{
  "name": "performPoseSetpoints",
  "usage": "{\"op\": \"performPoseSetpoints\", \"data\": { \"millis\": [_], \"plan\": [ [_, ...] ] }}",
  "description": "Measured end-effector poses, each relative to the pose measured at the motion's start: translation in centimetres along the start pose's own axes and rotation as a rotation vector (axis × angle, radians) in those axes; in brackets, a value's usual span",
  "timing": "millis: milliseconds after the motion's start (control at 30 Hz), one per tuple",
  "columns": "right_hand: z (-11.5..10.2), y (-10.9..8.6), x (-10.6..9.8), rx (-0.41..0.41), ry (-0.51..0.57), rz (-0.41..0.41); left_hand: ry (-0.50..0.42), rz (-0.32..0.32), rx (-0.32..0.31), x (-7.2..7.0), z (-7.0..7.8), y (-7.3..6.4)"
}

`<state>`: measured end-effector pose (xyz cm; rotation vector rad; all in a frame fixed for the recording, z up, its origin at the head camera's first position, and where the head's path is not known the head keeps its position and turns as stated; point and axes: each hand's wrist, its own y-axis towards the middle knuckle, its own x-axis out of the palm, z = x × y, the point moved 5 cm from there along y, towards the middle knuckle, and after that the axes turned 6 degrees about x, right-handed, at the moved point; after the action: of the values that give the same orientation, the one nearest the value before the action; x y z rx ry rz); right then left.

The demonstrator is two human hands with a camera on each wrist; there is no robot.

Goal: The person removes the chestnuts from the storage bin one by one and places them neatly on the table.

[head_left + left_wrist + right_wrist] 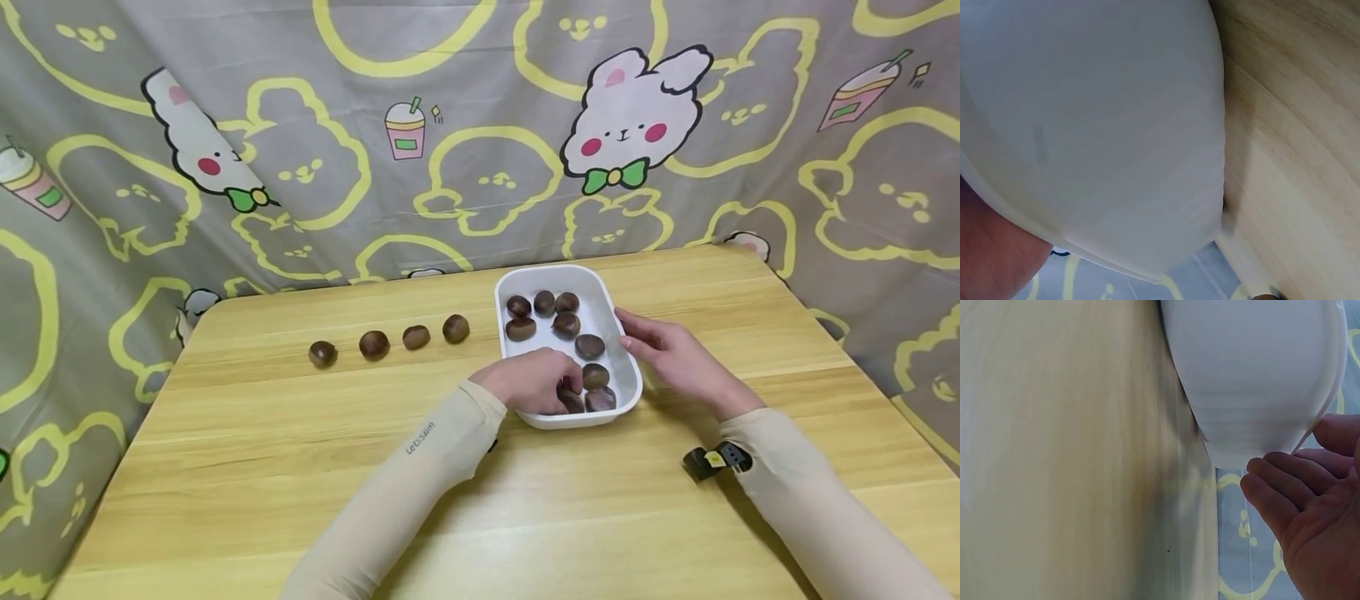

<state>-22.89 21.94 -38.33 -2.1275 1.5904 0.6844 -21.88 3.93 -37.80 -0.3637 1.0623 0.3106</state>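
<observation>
A white rectangular tray (pixel 628 367) holds several brown chestnuts (pixel 566 324). My left hand (pixel 534 379) reaches over its near left side, with curled fingers on a chestnut (pixel 572 402) at the near end; that grasp is partly hidden by the hand. On the tray's right side, my right hand (pixel 678 358) touches the outer wall with extended fingers, its thumb at the rim. The right wrist view shows these fingers (pixel 1282 481) lying against the wall. In the left wrist view the tray wall (pixel 1097 137) covers the fingertips.
Several chestnuts (pixel 374 345) lie in a spaced row on the wooden table (pixel 300 450), left of the tray. A grey patterned cloth (pixel 465 100) hangs behind the table's back edge. A black wrist strap (pixel 716 460) is on the right wrist.
</observation>
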Motion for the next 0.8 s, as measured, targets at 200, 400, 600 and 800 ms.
{"op": "performPoseSetpoints", "data": {
  "millis": [200,400,600,800],
  "plan": [
    [0.1,0.1,0.0,0.006,-0.001,-0.001,-0.011,0.006,-0.012,-0.1,-0.1,0.0],
    [0.3,0.2,0.1,0.011,-0.001,-0.003,-0.019,0.013,-0.024,-0.2,0.0,-0.1],
    [0.3,0.2,0.1,0.020,-0.001,-0.007,-0.065,0.063,-0.032,-0.4,-0.2,-0.5],
    [0.4,0.2,0.1,0.022,-0.002,-0.010,-0.189,0.144,-0.016,-1.4,-0.3,-1.0]
  ]
}}
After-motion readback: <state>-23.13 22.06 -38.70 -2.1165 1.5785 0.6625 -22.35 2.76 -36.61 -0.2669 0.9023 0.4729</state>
